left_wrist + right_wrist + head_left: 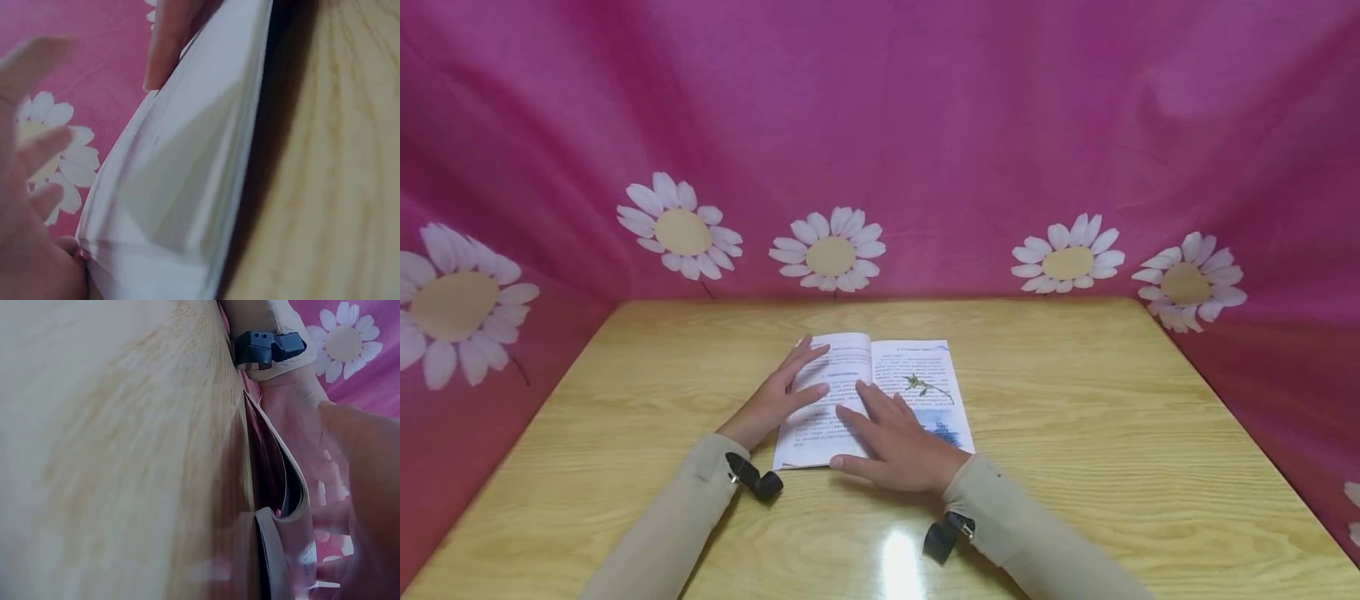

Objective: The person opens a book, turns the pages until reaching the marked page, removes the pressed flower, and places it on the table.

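An open book [815, 429] with printed pages lies on the wooden table. On its right page rests a small green plant sprig [928, 385] with a thin stem, above a blue picture. My left hand [778, 400] is at the outer part of the left page, fingers spread and nearly straight. Reaching across the lower middle of the book, my right hand [895, 446] has its fingers extended over the left page. Neither hand grips anything. The book's edge [187, 169] shows its layered pages in the left wrist view; in the right wrist view its lower edge [300, 500] curves up.
The light wooden table [1075, 417] extends around the book. A pink cloth [947, 150] with large white daisies stands behind it and along both sides. Black wrist cameras sit on both beige sleeves [677, 508].
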A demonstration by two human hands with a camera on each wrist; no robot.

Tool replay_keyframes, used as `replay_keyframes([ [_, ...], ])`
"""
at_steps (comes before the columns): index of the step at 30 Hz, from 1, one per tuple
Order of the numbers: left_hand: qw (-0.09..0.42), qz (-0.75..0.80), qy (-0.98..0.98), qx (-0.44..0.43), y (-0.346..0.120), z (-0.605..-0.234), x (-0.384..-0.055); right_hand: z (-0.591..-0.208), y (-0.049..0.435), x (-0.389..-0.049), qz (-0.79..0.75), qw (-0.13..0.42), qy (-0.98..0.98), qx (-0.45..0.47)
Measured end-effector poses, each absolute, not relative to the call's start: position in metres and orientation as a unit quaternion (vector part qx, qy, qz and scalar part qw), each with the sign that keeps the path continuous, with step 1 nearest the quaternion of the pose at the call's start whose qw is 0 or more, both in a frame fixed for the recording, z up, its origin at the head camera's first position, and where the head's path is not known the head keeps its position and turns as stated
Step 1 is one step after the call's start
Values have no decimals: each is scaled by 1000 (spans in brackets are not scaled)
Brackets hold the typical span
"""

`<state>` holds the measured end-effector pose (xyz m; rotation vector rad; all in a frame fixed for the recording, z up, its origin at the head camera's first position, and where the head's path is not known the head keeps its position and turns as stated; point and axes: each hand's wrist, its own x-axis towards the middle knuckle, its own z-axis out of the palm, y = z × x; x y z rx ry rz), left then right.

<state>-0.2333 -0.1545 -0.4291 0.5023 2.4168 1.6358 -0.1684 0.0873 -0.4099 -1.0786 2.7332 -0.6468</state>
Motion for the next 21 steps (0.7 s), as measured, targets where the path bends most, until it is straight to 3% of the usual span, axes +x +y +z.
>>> replay_keyframes([
  [6,90,383,890,231,-156,-427,-230,-409,83,-168,-210,65,904,-366],
  [15,95,315,905,269,-155,-427,-232,-403,88,-177,-246,86,896,-360],
  [18,103,311,907,266,-151,-428,-233,-400,100,-185,-271,59,894,-351],
  [21,115,313,907,257,-146,-427,-233,-397,120,-196,-267,-5,904,-334],
])
